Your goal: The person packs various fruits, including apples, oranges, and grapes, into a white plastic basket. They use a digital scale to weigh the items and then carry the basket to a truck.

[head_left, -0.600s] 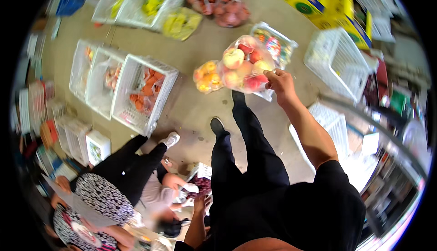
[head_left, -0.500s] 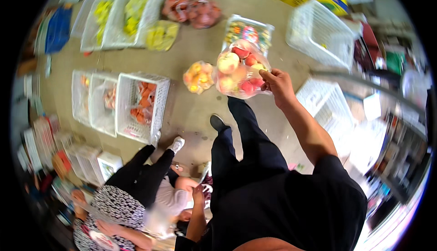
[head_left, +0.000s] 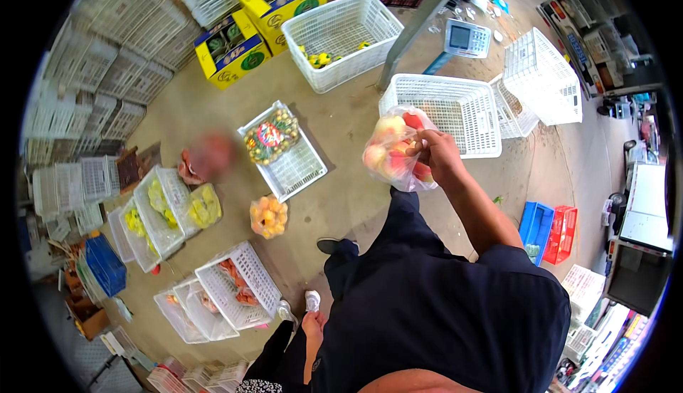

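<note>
Right hand (head_left: 437, 154) grips a clear plastic bag (head_left: 393, 152) bulging with round peaches, pale yellow and red.

The clear bag of peaches (head_left: 393, 156) is thin glossy plastic film, crinkled where the right hand (head_left: 440, 156) pinches it; the fruit inside looks smooth and matt. The white crate (head_left: 455, 112) beside it is hard latticed plastic with a dull sheen. The yellow boxes (head_left: 232, 50) are printed cardboard. The concrete floor (head_left: 341, 201) is rough, matt and stained. The person's dark trousers (head_left: 398, 250) are matt woven cloth. A second bag of fruit (head_left: 269, 216) on the floor is shiny plastic too.
</note>
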`<state>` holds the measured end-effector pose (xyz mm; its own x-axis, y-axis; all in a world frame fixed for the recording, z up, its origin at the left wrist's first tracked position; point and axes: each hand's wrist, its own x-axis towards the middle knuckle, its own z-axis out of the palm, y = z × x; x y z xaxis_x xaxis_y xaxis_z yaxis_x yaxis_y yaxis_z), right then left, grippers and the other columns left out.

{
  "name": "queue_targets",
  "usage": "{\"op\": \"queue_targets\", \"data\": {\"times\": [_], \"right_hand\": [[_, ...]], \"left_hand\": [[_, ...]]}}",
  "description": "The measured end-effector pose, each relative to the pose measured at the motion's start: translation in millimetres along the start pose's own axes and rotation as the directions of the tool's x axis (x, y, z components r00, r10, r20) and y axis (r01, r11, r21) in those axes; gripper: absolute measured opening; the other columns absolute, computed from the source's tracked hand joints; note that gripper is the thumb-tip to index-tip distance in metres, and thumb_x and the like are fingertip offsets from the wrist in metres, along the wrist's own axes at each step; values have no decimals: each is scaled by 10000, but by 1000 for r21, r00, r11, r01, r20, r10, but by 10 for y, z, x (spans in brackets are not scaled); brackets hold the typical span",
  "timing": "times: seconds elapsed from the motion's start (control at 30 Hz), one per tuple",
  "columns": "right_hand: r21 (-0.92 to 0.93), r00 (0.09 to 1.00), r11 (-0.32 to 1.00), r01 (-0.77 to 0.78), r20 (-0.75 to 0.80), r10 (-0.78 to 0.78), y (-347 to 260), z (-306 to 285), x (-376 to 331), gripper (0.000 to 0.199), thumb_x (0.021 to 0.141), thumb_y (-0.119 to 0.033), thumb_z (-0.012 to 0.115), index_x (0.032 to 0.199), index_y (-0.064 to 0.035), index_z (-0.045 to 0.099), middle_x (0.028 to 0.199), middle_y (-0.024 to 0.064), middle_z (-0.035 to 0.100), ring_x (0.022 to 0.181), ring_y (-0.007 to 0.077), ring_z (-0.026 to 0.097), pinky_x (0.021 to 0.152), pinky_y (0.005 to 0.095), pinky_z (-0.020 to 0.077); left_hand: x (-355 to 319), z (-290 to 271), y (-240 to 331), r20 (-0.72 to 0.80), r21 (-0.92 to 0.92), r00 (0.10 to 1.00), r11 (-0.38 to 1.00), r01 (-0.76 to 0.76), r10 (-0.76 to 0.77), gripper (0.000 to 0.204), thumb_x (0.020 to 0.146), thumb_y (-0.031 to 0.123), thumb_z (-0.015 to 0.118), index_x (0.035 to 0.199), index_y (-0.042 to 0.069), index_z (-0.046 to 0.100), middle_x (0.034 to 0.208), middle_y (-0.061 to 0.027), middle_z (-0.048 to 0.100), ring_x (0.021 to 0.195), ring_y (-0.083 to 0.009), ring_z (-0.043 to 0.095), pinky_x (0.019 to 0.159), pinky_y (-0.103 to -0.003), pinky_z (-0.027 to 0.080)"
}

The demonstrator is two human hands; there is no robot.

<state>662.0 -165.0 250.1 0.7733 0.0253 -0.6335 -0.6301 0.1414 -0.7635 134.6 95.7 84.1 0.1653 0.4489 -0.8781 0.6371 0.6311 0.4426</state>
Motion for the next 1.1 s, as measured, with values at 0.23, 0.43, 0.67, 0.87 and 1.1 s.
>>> {"op": "queue_targets", "data": {"times": [0.23, 0.43, 0.67, 0.87, 1.1], "right_hand": [[177, 981, 973, -149, -95, 168, -27, -1153, 1362, 217, 804, -70, 518, 969, 70, 502, 720, 106, 583, 423, 100, 462, 410, 245, 363], [565, 955, 801, -197, -76, 288, 374, -1847, 2616, 42, 795, -62, 502, 797, -23, 489, 655, 44, 501, 421, 109, 358, 398, 248, 340], [698, 849, 657, -284, -136, 511, 744, -2164, 3912, 211, 865, -164, 406, 933, 10, 505, 855, 161, 622, 867, 282, 566, 982, 377, 350], [858, 898, 491, -149, -90, 430, 1204, -2059, 4564, 321, 871, -148, 354, 1112, 33, 464, 1057, 203, 580, 1044, 335, 551, 947, 397, 423], [819, 900, 508, -267, 23, 436, 1427, -1736, 4814, 135, 868, -164, 398, 767, -76, 409, 947, 197, 607, 870, 310, 586, 798, 431, 461]], "left_hand": [[47, 1177, 168, 199, 230, 974, 961, -156, 110, 148, 846, 91, 506, 708, 105, 453, 646, 17, 468, 499, -74, 443, 354, -212, 275], [-479, 2569, 669, -100, 138, 992, 986, 90, -77, 293, 860, 128, 569, 1125, 12, 520, 875, -63, 582, 735, -100, 575, 595, -214, 456], [213, 4254, 724, 235, 541, 971, 825, -163, 38, 557, 839, 182, 630, 1319, 22, 398, 1209, -183, 543, 1073, -228, 552, 915, -325, 430], [933, 5742, 866, 309, 487, 950, 864, -127, -35, 865, 792, 219, 672, 1436, 33, 126, 1414, -238, 300, 1188, -287, 477, 964, -347, 402], [1541, 6313, 726, 371, 369, 925, 927, -67, -81, 854, 824, 211, 642, 1454, 85, 79, 1335, -192, 430, 1191, -227, 465, 1003, -328, 337]]}}
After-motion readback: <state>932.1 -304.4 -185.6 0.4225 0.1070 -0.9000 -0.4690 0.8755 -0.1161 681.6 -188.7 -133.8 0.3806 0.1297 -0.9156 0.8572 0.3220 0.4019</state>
